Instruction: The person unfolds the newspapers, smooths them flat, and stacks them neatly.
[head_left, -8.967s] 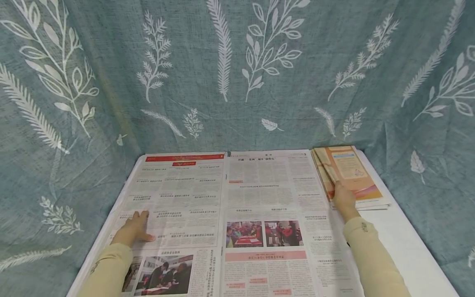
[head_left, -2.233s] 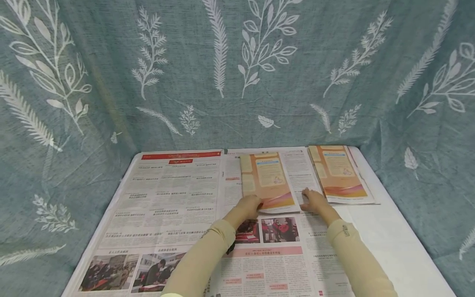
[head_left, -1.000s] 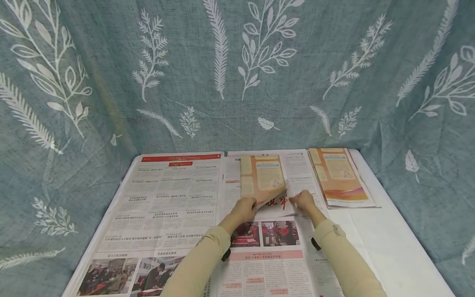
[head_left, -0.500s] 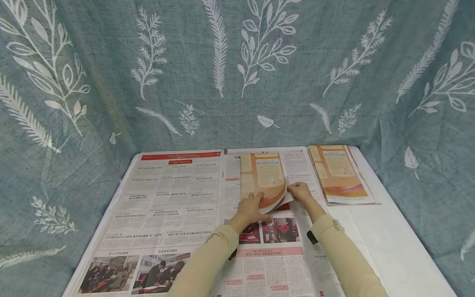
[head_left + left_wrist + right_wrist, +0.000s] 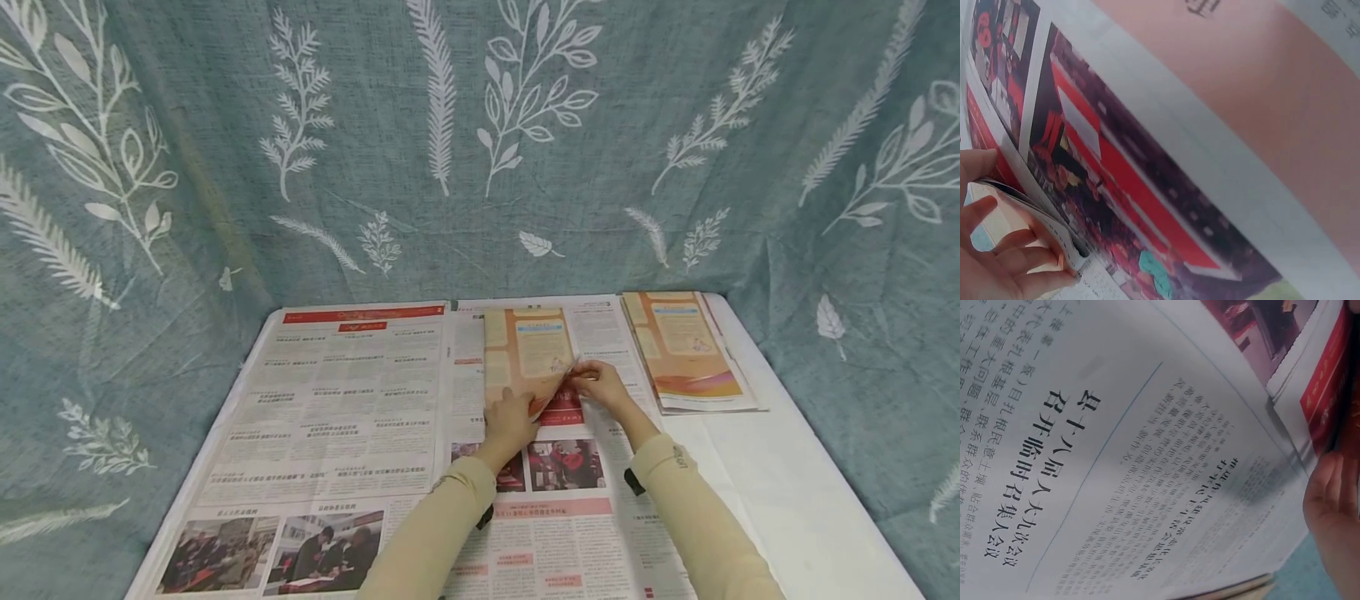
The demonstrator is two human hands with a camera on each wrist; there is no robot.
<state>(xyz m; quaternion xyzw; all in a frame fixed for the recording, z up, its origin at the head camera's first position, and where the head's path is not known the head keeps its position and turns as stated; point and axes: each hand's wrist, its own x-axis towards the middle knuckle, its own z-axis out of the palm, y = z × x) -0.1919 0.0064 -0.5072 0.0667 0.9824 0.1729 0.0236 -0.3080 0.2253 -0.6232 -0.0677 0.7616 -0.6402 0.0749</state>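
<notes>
An orange-printed folded newspaper (image 5: 528, 350) lies on top of the spread newspaper in the head view, its near right corner lifted so that a red-and-white layer (image 5: 562, 412) shows beneath. My left hand (image 5: 512, 425) grips the near edge; in the left wrist view, the folded layers run between the thumb and curled fingers (image 5: 1019, 262). At the raised corner, my right hand (image 5: 603, 387) pinches the paper with thumb and fingertips. Only part of that hand (image 5: 1335, 519) appears at the edge of the right wrist view, so the pinch itself is hidden there.
Spread newspaper sheets (image 5: 337, 433) cover the left and middle of the white table (image 5: 795, 500). A second stack of folded orange newspapers (image 5: 693, 354) lies at the back right. A patterned blue-green curtain (image 5: 450, 242) closes off the back and both sides.
One folded newspaper came from the right-hand stack to the middle. Over the last second its near right corner has been bent up, dropped partly, then raised again, with the left hand shifting slightly right.
</notes>
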